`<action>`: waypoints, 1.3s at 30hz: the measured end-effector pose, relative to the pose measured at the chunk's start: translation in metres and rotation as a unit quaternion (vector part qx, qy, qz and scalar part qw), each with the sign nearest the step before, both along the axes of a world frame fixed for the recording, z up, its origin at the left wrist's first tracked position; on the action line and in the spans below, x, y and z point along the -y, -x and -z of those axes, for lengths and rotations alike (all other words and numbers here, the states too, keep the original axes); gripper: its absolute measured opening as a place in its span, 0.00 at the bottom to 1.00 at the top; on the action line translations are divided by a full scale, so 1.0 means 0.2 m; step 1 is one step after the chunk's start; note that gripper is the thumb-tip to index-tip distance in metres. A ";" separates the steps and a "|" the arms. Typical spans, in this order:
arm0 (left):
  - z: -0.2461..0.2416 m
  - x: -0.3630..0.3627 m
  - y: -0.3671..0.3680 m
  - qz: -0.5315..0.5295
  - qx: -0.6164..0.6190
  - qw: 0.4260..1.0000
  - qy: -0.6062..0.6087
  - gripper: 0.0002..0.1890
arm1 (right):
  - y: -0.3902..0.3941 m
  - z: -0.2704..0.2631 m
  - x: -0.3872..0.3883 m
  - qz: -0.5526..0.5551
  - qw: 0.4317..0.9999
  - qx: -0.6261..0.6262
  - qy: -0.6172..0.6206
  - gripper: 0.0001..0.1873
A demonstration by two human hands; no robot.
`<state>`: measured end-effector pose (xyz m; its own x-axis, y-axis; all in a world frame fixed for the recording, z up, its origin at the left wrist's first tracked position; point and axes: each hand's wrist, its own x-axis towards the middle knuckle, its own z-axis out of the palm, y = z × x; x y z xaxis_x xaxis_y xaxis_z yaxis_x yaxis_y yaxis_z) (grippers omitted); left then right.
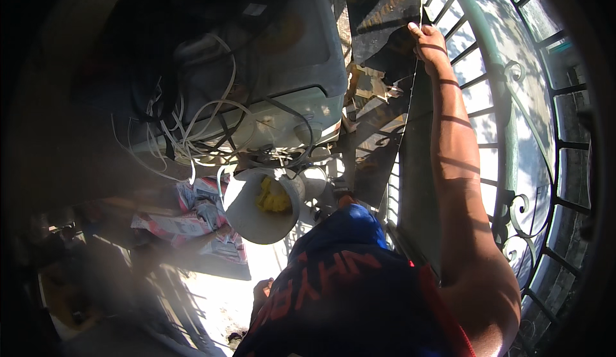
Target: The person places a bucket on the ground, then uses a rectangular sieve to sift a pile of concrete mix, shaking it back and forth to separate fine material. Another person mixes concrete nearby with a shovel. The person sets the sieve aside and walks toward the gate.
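Observation:
My right hand (429, 44) reaches far forward and grips the right edge of a dark printed sheet (385, 13). Faded lettering shows on the sheet, and its thin pale edge runs down towards my leg. What looks like my left hand (263, 289) is beside my torso, mostly hidden by my shirt; its grip cannot be made out. Between the two sides stands a pale bucket (239, 208) with a crumpled yellow thing (273, 196) inside. A large translucent plastic storage box (308, 68) is left of the sheet.
Tangled white cables (187, 140) hang over the box's front. A red-and-white printed sack (178, 227) lies left of the bucket. Along my right runs a metal railing (495, 92) with green rail and scrollwork. A small white container (314, 181) stands beside the bucket. Deep shadow hides the left side.

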<state>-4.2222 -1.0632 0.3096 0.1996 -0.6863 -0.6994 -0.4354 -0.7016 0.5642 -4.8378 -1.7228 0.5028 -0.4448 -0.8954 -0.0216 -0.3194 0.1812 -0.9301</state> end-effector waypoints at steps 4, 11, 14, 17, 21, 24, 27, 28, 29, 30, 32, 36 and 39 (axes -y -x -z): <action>0.06 0.12 0.03 0.357 0.162 0.911 0.129 0.19 | -0.01 -0.28 -0.32 0.072 0.996 -0.020 0.043 0.19; 0.38 0.15 -0.04 0.359 0.190 0.879 0.247 0.16 | -0.01 -0.76 -0.63 0.016 0.987 -0.014 0.162 0.17; 0.43 0.11 -0.04 -0.274 -0.193 0.935 -0.115 0.18 | -0.03 -0.72 -0.61 -0.017 0.988 -0.017 0.154 0.19; 0.33 0.15 -0.01 -0.172 -0.102 0.979 -0.048 0.17 | -0.04 -0.62 -0.51 -0.057 0.981 0.057 0.176 0.19; 0.04 0.28 0.06 -0.105 -0.035 0.994 -0.021 0.13 | 0.01 -0.62 -0.26 -0.023 0.991 0.031 0.127 0.20; -0.16 0.40 0.10 -0.240 -0.060 0.963 0.102 0.12 | 0.05 -0.64 -0.07 -0.010 0.987 0.090 0.130 0.19; -0.44 0.66 0.13 -0.266 -0.028 0.936 0.231 0.08 | 0.11 -0.63 0.14 0.031 0.985 0.094 0.142 0.22; -0.58 0.82 0.11 -0.257 -0.052 0.907 0.329 0.05 | 0.14 -0.62 0.21 0.041 0.989 0.066 0.129 0.24; -0.74 0.97 0.12 -0.225 -0.019 0.891 0.393 0.04 | 0.15 -0.58 0.28 0.057 0.985 0.036 0.158 0.24; -0.90 1.13 0.17 -0.223 -0.029 0.876 0.427 0.05 | 0.17 -0.56 0.36 0.059 0.979 0.021 0.196 0.25; -1.27 1.45 0.27 -0.169 0.068 0.848 0.498 0.08 | 0.19 -0.54 0.50 0.029 0.991 0.013 0.132 0.26; -1.93 2.05 0.65 -0.118 0.045 0.786 0.605 0.05 | 0.07 -0.47 0.60 0.103 0.970 -0.157 0.157 0.40; -2.19 2.38 0.93 0.126 0.120 0.764 0.621 0.12 | 0.02 -0.43 0.62 0.056 0.984 -0.050 0.162 0.40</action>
<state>-4.4081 -1.5399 0.7470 -0.0279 -0.8288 0.5588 -0.6634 0.4335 0.6099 -4.8418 -1.8471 0.5896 -0.5272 -0.7931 0.3050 -0.4070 -0.0794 -0.9100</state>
